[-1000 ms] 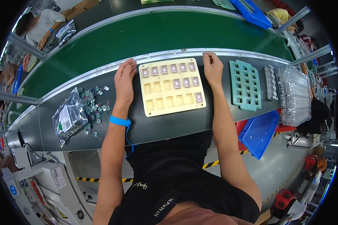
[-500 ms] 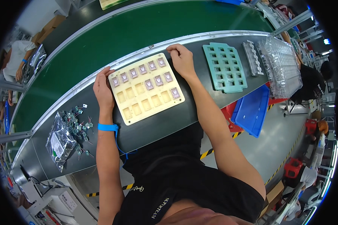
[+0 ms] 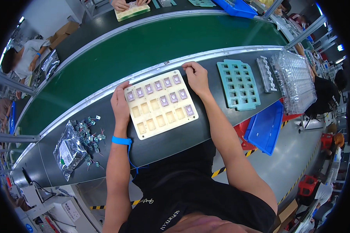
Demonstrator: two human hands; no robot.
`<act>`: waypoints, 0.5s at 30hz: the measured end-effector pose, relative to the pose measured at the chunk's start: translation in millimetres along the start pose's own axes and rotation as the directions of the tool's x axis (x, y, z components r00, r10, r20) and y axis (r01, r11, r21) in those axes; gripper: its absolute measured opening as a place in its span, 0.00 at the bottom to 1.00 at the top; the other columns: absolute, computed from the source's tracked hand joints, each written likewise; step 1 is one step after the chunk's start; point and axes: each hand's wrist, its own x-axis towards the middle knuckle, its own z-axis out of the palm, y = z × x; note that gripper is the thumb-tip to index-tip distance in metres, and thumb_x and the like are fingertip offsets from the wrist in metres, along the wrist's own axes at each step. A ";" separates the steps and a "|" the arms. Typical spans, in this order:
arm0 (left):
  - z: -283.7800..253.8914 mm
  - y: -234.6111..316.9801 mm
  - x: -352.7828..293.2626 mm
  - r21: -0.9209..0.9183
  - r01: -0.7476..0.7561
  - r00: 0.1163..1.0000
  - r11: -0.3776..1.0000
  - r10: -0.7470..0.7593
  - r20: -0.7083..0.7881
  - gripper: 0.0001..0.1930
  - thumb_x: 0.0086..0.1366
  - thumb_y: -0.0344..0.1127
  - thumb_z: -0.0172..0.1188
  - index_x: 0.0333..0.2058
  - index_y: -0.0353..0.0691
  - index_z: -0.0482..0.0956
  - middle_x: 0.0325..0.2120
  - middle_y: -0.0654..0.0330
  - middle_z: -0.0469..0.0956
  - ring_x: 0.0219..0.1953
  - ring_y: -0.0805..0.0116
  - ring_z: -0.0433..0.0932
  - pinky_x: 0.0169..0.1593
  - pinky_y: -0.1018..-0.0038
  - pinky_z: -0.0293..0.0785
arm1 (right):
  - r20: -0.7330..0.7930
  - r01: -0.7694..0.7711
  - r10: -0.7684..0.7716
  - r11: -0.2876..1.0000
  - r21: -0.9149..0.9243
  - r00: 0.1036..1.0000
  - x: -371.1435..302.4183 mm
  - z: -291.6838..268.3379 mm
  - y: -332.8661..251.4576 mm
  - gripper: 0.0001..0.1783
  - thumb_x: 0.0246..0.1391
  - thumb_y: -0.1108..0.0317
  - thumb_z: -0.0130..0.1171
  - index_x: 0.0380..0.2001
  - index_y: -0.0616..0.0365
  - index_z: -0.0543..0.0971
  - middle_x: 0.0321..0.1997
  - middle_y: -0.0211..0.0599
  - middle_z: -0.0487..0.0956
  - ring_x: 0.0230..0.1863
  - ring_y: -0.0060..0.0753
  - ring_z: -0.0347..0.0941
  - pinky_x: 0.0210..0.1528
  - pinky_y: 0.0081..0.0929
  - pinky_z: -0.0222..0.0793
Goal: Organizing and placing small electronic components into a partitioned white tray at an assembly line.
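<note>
A cream tray (image 3: pixel 165 110) with rows of rectangular pockets lies tilted on the dark worktop in front of me. Small purple pieces (image 3: pixel 158 85) fill its far row, the right half of the middle row and the near row's right end pocket; the other pockets are bare. My left hand (image 3: pixel 121 103), with a blue band on its wrist, lies along the tray's left side, fingers bent round the far left corner. At the far right corner is my right hand (image 3: pixel 197 79), its fingers curled against the tray's edge; the fingertips' exact contact is hard to see.
Left: small green circuit boards with wires (image 3: pixel 90 136) beside a silver bag (image 3: pixel 69 149). Right: a teal tray (image 3: pixel 239 84), a clear plastic strip (image 3: pixel 266 74) and stacked clear trays (image 3: pixel 293 83). A blue bin (image 3: pixel 265 126) sits below. Beyond the metal rail runs a green conveyor (image 3: pixel 151 50).
My view has shifted, so the bench appears lower and farther right. Another person's hands over a tray now show across the conveyor. My hands stay at the same tray corners.
</note>
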 end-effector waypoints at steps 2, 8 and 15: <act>1.6 2.2 1.3 0.014 0.001 1.000 1.000 -0.001 0.014 0.20 0.75 0.39 0.39 0.47 0.30 0.78 0.41 0.55 0.80 0.43 0.69 0.76 0.51 0.74 0.70 | -0.006 0.009 -0.009 1.000 -0.001 1.000 2.2 -0.1 1.2 0.10 0.55 0.75 0.51 0.34 0.64 0.82 0.32 0.42 0.83 0.32 0.32 0.78 0.36 0.26 0.72; -1.5 -1.9 2.3 0.185 -0.049 0.999 0.981 0.051 -0.010 0.21 0.75 0.40 0.39 0.47 0.31 0.78 0.41 0.54 0.80 0.43 0.68 0.76 0.51 0.73 0.69 | -0.021 0.020 -0.021 1.000 -0.012 1.000 2.3 1.9 3.0 0.09 0.54 0.74 0.53 0.32 0.63 0.82 0.30 0.45 0.82 0.29 0.35 0.78 0.32 0.28 0.72; 0.3 -11.8 6.5 -0.034 0.068 0.997 0.997 -0.069 -0.022 0.22 0.75 0.40 0.39 0.47 0.29 0.78 0.43 0.53 0.79 0.45 0.67 0.76 0.52 0.72 0.69 | -0.030 0.010 -0.009 1.000 0.019 0.999 2.0 -1.5 1.5 0.10 0.54 0.74 0.51 0.33 0.64 0.82 0.29 0.43 0.81 0.29 0.33 0.77 0.34 0.27 0.71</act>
